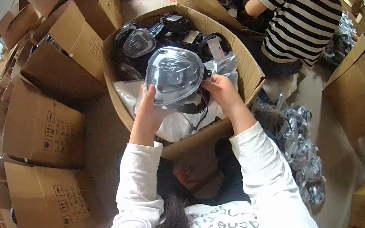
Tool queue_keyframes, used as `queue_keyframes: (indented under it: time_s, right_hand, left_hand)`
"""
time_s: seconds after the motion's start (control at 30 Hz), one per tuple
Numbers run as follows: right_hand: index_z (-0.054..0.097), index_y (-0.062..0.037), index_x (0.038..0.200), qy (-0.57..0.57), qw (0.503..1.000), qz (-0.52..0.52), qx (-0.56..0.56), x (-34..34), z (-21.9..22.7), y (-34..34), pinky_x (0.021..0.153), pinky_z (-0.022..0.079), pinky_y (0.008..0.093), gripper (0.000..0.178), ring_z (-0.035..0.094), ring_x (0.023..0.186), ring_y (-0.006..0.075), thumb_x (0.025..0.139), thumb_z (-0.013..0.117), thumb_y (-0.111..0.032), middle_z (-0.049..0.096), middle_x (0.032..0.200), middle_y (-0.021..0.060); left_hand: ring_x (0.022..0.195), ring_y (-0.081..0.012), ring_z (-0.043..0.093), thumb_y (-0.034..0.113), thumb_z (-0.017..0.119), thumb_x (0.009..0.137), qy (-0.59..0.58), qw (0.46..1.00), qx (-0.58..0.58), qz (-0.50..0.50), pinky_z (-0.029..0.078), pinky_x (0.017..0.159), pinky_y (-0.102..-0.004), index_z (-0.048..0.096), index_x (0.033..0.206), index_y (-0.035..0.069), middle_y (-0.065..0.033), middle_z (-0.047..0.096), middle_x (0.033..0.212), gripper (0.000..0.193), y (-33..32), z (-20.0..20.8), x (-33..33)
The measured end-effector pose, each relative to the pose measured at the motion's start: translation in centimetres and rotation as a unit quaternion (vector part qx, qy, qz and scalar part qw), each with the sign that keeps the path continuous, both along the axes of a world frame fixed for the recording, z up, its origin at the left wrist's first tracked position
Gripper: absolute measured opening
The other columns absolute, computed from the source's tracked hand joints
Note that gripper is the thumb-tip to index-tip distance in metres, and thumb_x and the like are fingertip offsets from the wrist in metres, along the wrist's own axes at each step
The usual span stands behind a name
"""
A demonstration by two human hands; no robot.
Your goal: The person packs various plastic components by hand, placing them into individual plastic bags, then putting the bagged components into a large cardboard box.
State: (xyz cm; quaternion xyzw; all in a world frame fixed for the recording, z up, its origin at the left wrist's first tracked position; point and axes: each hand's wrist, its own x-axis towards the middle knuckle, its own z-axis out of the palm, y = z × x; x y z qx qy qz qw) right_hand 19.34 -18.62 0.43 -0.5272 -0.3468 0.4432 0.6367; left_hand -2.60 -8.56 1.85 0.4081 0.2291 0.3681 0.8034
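Observation:
Over an open cardboard box point(118, 108) I hold up a headlight point(173, 75) with a clear rounded lens, a dark back and thin wires hanging from it. My left hand point(147, 117) grips its lower left edge, thumb up along the lens. On the other side my right hand point(220, 91) pinches the dark edge near the wires. Several similar lamps lie in the box, among them one with a clear lens point(140, 42). Clear plastic wrapping point(172, 129) lies beneath the held headlight.
Open cardboard cartons point(45, 125) line the left side. At right, several plastic-wrapped items point(300, 143) are heaped on the floor, with another carton point(362, 91) beyond. A person in a striped shirt point(299, 25) works close by at the far side, by more dark parts.

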Motion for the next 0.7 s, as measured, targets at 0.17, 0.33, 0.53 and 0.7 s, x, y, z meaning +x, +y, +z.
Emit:
queue_keyframes:
  time_s: [0.17, 0.33, 0.53, 0.7]
  right_hand:
    - [0.066, -0.0023, 0.113, 0.024, 0.992, 0.126, -0.001, 1.7, 5.4, -1.7, 0.065, 0.053, 0.0285, 0.058, 0.065, 0.089, 0.0132, 0.100, 0.058, -0.058, 0.068, 0.105, 0.0040]
    - [0.040, 0.0083, 0.150, -0.241, 0.966, -0.060, -0.066, 6.3, 0.5, 0.9, 0.112, 0.041, 0.0372, 0.092, 0.051, 0.137, 0.0381, 0.098, 0.052, -0.067, 0.050, 0.148, 0.0309]
    - [0.056, 0.0011, 0.142, -0.376, 0.915, 0.064, -0.132, 2.0, 1.9, 2.1, 0.113, 0.041, 0.0414, 0.067, 0.053, 0.135, 0.0386, 0.098, 0.059, -0.050, 0.057, 0.143, 0.0274]
    - [0.066, 0.0022, 0.129, -0.284, 0.940, 0.111, 0.152, 2.6, 3.2, -0.2, 0.109, 0.044, 0.0373, 0.041, 0.060, 0.126, 0.0242, 0.099, 0.064, -0.026, 0.068, 0.129, 0.0168]
  left_hand:
    - [0.119, -0.0337, 0.065, 0.050, 0.057, 0.095, -0.184, 0.976, -0.082, -0.076, 0.063, 0.087, -0.0512, 0.054, 0.141, 0.006, -0.0166, 0.063, 0.134, 0.063, 3.4, -0.5, -0.1]
    - [0.139, -0.0383, 0.045, 0.058, 0.074, 0.075, -0.250, 0.952, -0.003, -0.174, 0.040, 0.115, -0.0523, 0.036, 0.155, 0.003, -0.0225, 0.043, 0.153, 0.104, 4.5, 1.5, 0.4]
    - [0.143, -0.0387, 0.040, 0.062, 0.078, 0.068, -0.534, 0.722, -0.086, -0.431, 0.036, 0.116, -0.0485, 0.033, 0.154, -0.005, -0.0284, 0.042, 0.152, 0.118, 0.0, -1.9, 4.4]
    - [0.120, -0.0307, 0.062, 0.055, 0.087, 0.055, -0.072, 0.888, 0.045, -0.452, 0.050, 0.103, -0.0348, 0.035, 0.142, -0.019, -0.0258, 0.056, 0.132, 0.126, 0.9, 0.5, 2.0]
